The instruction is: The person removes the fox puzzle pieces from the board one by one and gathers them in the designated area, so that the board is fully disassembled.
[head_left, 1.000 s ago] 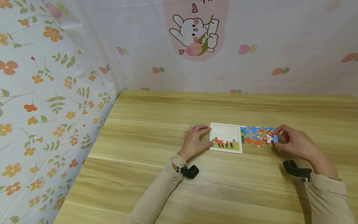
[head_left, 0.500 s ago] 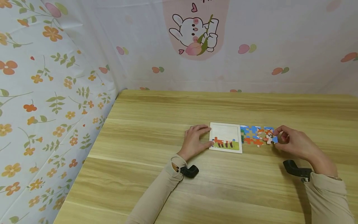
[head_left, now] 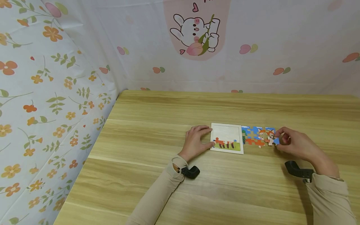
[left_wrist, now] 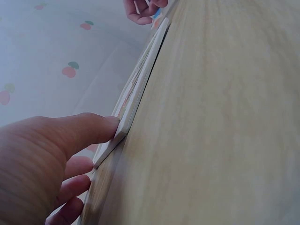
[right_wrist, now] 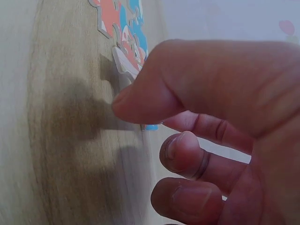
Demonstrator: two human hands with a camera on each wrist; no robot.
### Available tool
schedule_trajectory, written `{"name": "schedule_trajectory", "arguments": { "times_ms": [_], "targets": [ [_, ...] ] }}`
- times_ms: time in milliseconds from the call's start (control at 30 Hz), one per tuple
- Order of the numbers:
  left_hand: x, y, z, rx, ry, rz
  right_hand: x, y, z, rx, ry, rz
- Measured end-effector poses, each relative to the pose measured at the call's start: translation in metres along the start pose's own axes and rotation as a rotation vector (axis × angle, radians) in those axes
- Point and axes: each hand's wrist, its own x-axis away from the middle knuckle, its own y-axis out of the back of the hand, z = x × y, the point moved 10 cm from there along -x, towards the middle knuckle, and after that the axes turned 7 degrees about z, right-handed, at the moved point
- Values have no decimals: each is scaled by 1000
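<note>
The left hand [head_left: 196, 141] spans the left side of a white-framed puzzle tray [head_left: 226, 124], its straight thumb resting on the frame's near corner in the left wrist view and its fingertips at the frame's edge. Along the tray's bottom lie fitted pieces [head_left: 227, 145] with a striped orange body and green grass. At the right, the right hand [head_left: 299, 144] pinches a puzzle piece [head_left: 275, 141] with blue and white on it, beside the fox picture. In the right wrist view the thumb covers much of that piece.
Several loose jigsaw pieces [head_left: 253, 133] in blue, orange and green lie together against the tray's right side. The wooden table [head_left: 157, 112] meets a patterned cloth [head_left: 135, 62] at the back and left. A black wrist mount [head_left: 299, 170] sits on each forearm.
The right hand has lowered the pale, tilted piece among the fox pieces, and its picture now shows flatter. The left hand and tray have not moved.
</note>
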Motion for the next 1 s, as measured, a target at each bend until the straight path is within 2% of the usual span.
{"name": "schedule_trajectory", "arguments": {
  "times_ms": [267, 700, 1000],
  "targets": [
    [-1, -3, 3, -1, 30, 25, 0, -3, -3, -16, -7, 25],
    [-2, -3, 3, -5, 32, 28, 0, -5, -5, -14, 10, 19],
    [-2, -4, 4, -4, 35, 31, -1, -7, -7, -13, -12, 39]
  ]
}}
